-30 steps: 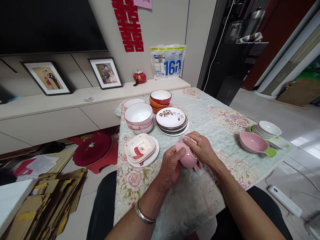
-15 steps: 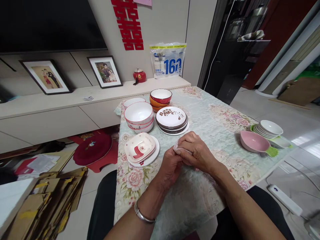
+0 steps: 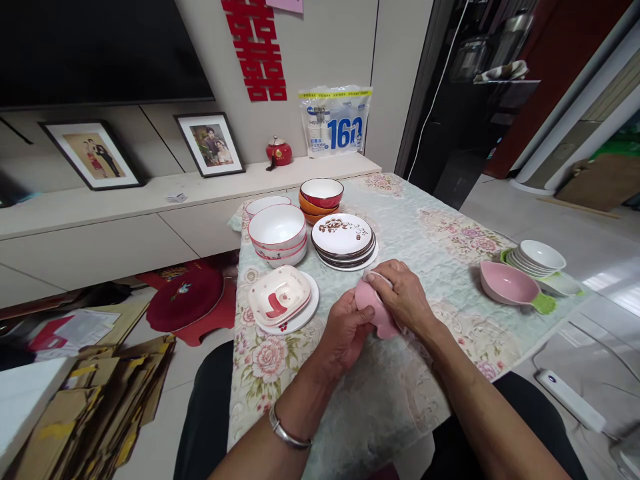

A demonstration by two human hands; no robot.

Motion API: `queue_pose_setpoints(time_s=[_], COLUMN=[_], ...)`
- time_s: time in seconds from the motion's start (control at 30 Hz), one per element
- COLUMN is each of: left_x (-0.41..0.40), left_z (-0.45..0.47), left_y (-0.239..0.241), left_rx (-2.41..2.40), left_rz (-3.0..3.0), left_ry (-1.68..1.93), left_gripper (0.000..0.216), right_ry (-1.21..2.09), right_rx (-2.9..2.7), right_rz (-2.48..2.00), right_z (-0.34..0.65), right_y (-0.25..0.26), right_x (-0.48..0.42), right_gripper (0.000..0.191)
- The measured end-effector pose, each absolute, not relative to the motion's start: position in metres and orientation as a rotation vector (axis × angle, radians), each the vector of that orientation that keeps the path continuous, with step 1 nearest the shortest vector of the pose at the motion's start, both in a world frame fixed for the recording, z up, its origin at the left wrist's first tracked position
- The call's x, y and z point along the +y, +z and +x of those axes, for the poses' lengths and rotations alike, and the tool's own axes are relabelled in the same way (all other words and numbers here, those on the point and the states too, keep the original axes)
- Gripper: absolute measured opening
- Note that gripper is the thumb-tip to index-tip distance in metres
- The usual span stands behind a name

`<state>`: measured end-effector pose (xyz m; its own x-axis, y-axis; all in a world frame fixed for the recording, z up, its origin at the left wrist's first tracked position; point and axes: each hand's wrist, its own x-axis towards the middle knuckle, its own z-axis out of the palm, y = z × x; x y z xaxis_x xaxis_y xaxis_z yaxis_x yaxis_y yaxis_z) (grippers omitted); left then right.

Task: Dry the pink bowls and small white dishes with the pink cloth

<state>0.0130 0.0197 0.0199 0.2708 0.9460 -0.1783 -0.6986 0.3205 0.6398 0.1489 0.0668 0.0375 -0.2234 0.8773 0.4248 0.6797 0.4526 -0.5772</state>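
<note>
Pink dish (image 3: 381, 323) sits between both hands, long axis unclear: left hand (image 3: 349, 328) curled round its left side, right hand (image 3: 406, 293) folded over upper right.

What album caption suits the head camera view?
Left hand and right hand on a pink dish, over a flowered tablecloth, near stacked plates.

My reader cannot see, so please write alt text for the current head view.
A person's left hand and right hand hold a pink dish and, apparently, a pale cloth over a floral tablecloth. Beyond are stacked bowls and plates; at right, a pink bowl and small white bowls.
</note>
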Motion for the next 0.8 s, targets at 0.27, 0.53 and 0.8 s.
queue_pose_setpoints(time_s=[0.27, 0.53, 0.8], left_x=[0.02, 0.022, 0.016], left_z=[0.013, 0.009, 0.018], left_y=[0.024, 0.026, 0.023], left_rx=[0.698, 0.737, 0.688], left_rz=[0.571, 0.465, 0.612], left_ry=[1.199, 1.224, 1.192], left_gripper=[0.024, 0.04, 0.05], right_ry=[0.342, 0.44, 0.37], right_rx=[-2.218, -1.912, -1.868], right_rz=[-0.981, -1.354, -1.314], right_z=[0.146, 0.156, 0.155], right_y=[0.049, 0.027, 0.033], right_x=[0.06, 0.076, 0.071], right_gripper=[0.024, 0.035, 0.027])
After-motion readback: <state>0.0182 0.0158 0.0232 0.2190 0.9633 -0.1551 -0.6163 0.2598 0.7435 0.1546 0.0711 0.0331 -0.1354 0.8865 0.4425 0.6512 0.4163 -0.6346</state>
